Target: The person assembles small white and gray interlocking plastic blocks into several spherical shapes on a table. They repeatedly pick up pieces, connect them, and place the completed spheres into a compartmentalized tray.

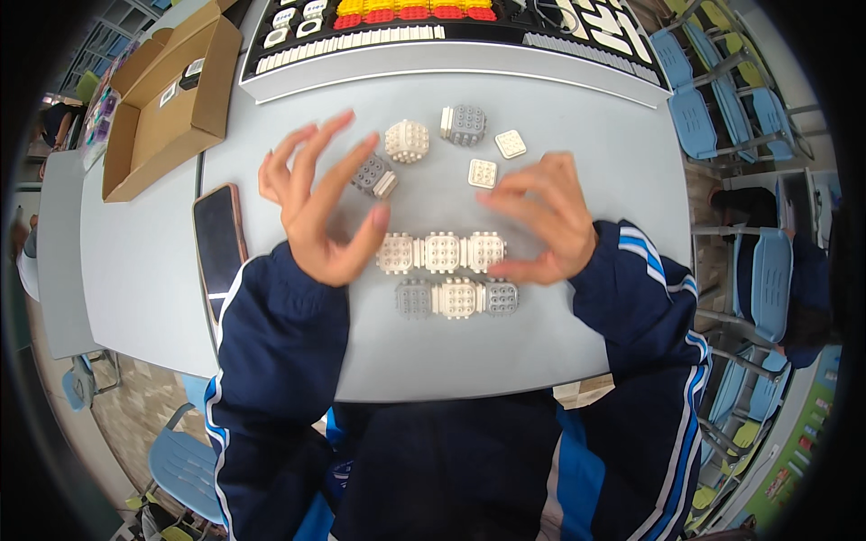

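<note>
Between both forearms on the pale grey desk point(469, 365), I have two short rows of studded blocks lying parallel: an upper row point(442, 252) of three white blocks, and just below it a lower row point(458, 298) with a white block between two grey ones. Each looks linked end to end, so I judge these two rows as done.

What I would count as left lies loose beyond them: a white block point(407, 142), a grey block point(468, 125) with a white piece at its left end, another grey block point(372, 176) partly behind my left fingers, and two flat white squares point(511, 144). None of these is joined to a row.

Neither grip appears to hold anything. My left hand point(316, 216) is raised with its fingers spread wide and pointing away from the body, its thumb near the upper row's left end. My right hand point(550, 225) curves inward from the other side, thumb and fingers apart, the thumb at that row's right end; blur keeps me from telling whether it touches. Both forearms come up from the lower edge, wrists flanking the rows.
</note>
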{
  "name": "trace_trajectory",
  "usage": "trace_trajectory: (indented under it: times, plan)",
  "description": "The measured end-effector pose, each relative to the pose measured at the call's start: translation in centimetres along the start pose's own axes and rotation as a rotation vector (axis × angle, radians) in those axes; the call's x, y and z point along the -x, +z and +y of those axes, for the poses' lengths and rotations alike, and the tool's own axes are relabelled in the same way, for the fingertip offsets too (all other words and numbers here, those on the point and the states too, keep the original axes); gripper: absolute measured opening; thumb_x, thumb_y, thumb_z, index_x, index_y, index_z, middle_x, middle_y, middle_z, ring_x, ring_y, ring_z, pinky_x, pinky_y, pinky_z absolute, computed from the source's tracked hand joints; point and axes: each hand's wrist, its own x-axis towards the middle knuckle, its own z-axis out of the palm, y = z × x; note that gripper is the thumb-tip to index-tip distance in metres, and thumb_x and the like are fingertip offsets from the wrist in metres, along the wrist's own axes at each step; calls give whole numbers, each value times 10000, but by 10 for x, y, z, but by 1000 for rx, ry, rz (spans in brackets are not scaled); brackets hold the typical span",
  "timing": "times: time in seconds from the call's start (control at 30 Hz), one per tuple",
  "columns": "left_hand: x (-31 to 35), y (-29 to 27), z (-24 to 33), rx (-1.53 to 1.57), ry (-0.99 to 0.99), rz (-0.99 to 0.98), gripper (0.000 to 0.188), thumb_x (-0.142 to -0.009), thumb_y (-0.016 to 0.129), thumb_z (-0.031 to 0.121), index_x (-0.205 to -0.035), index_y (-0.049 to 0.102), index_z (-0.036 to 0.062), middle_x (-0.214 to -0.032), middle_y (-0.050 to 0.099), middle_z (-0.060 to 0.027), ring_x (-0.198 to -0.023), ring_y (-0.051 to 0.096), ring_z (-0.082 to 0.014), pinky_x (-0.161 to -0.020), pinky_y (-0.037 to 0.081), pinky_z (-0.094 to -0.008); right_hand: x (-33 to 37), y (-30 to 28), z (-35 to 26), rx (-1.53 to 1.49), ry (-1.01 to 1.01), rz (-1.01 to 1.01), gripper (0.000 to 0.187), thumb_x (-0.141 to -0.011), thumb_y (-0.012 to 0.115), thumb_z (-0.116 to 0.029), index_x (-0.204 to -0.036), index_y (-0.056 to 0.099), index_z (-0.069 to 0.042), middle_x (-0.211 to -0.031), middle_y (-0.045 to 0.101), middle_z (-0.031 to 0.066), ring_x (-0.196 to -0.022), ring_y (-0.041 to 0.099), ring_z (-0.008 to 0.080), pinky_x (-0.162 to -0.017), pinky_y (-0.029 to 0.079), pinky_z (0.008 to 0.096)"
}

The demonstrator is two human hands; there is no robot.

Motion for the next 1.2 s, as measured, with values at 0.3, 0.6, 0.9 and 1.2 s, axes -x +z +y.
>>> trace_trajectory:
  times: [0.3, 0.6, 0.9, 1.2]
  plan:
    - [7, -12, 13, 9, 193, -341, 653, -654, 740, 540, -1141, 709, 106, -1094, 672, -26, -1040, 517, -237, -1026, 139, -499, 4, 11, 1, -190, 59, -107, 386, -690, 865, -215, -972, 693, -16, -941, 638, 83, -838, 585, 245, -751, 454, 350]
    - [8, -3, 9, 71, 228, -204, 513, -670, 869, 361, -1028, 669, 53, -974, 687, -51, -923, 604, -221, -923, 348, -403, -5, 23, -2, -288, 168, 86, 406, -692, 867, -204, -996, 687, -5, -960, 645, 110, -845, 606, 263, -704, 503, 331]
    - [13, -1, 6, 473, 51, -217, 434, -721, 880, 259, -966, 634, -1, -799, 683, -100, -593, 690, -212, -497, 510, -274, -27, 40, -7, -438, 202, -23, 362, -772, 835, -291, -875, 613, -24, -674, 615, 76, -588, 613, 225, -546, 463, 322]
    - [14, -2, 5, 600, 22, -262, 399, -747, 863, 222, -984, 638, -7, -816, 679, -123, -642, 692, -229, -553, 514, -274, -19, 37, -12, -656, 383, -4, 231, -849, 751, -201, -876, 606, -23, -641, 610, 64, -541, 595, 149, -508, 442, 279]
